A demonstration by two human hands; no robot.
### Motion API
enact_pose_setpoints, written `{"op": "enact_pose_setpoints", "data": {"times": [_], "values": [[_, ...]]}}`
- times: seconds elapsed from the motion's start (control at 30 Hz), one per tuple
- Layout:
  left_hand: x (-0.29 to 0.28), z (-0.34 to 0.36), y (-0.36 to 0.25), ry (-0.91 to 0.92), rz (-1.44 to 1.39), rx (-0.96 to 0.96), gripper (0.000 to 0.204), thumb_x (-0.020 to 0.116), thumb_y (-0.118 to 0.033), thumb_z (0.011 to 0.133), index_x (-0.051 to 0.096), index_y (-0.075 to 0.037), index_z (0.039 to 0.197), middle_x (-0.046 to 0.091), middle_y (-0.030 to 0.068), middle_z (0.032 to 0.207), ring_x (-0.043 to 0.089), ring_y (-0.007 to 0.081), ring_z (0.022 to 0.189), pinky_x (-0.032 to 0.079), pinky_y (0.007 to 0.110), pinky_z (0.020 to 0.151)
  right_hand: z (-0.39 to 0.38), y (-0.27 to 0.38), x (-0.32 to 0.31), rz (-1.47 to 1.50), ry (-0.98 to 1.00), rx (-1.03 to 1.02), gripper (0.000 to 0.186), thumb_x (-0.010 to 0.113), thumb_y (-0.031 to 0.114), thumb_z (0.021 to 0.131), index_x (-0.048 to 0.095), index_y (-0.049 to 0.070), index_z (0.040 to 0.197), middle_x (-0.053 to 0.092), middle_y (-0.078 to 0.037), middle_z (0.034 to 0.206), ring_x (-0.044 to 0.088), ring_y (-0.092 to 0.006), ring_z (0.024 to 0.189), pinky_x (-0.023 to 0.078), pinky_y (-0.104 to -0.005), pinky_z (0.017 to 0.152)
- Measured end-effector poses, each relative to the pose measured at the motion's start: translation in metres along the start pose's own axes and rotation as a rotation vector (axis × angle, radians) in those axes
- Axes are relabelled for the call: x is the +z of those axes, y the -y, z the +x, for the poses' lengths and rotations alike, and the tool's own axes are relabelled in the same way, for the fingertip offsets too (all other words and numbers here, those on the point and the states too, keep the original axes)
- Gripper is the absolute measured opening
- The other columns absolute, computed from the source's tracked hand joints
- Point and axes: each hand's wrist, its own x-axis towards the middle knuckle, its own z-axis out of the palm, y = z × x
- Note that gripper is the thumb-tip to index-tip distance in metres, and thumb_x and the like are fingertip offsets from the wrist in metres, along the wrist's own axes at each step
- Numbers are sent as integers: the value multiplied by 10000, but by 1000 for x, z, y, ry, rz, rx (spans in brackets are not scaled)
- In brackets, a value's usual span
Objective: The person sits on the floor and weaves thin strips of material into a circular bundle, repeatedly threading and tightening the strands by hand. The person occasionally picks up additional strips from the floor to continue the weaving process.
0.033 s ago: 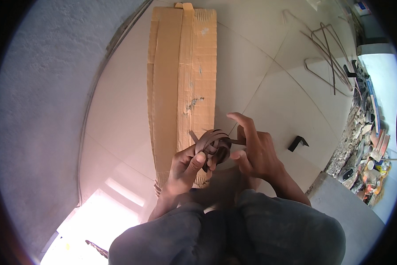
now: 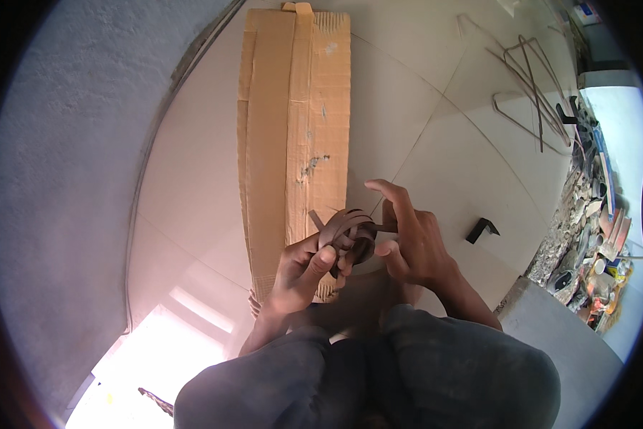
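Note:
A small ring-shaped weave of flat dark brown strips [image 2: 348,227] is held above the near end of a long cardboard piece. My left hand [image 2: 297,277] grips it from the left, thumb pressed on its near side and fingers curled beneath. One strip end sticks up past the weave's upper left. At its right side, a strip end [image 2: 386,229] runs into my right hand [image 2: 423,247]. That hand's index finger is raised and bent and its thumb stands apart, while the other fingers appear to hold the strip, their grip partly hidden.
The flattened cardboard [image 2: 268,143] lies lengthwise on pale floor tiles. Right of my hand is a black bent bracket [image 2: 483,230]. Thin brown strips [image 2: 529,86] lie loose at the far right, beside a pile of mixed tools and scraps [image 2: 600,250]. A grey wall [image 2: 71,179] rises left.

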Motion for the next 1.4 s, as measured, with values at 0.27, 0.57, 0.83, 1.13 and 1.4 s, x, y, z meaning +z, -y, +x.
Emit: {"op": "enact_pose_setpoints", "data": {"times": [0.27, 0.57, 0.83, 1.13, 1.4], "values": [[12, 2, 6, 92, 76, -157, 263, 480, -200, 1071, 622, 19, 1036, 618, 50, 871, 587, 117, 767, 497, 277, 702, 3, -35, 25, 540, 27, -15, 687, 359, 606, 1018, 654, -14, 1059, 633, -142, 928, 628, -256, 878, 477, -366, 806], [22, 6, 6, 132, 179, -310, 209, 503, -147, 1043, 627, 16, 1005, 629, 49, 843, 585, 120, 756, 488, 279, 705, 12, -65, 25, 944, 276, -57, 281, 630, 258, 978, 672, -3, 881, 507, -40, 907, 498, -165, 915, 407, -335, 819], [24, 11, 3, 203, 256, -464, 239, 569, -174, 1016, 646, 19, 898, 639, 63, 826, 577, 128, 748, 472, 290, 707, 17, -90, 34, 1090, 232, -258, 218, 636, 225, 980, 596, 35, 881, 523, -11, 961, 503, -191, 959, 425, -366, 868], [26, 3, 3, 155, 101, -389, 219, 568, -163, 1005, 645, 32, 941, 650, 69, 824, 584, 134, 718, 468, 290, 698, 28, -37, -7, 1498, 226, -11, 161, 462, 271, 1078, 492, 125, 1018, 417, 53, 742, 445, -81, 631, 450, -291, 669], [11, 0, 19, 275, -107, -166, 297, 559, -242, 1032, 605, 28, 917, 635, 98, 818, 589, 119, 672, 481, 252, 596, 46, -50, -31, 1718, -226, 173, 136, 454, 238, 1077, 536, 130, 1086, 384, 74, 721, 306, -29, 579, 303, -210, 521]]}}
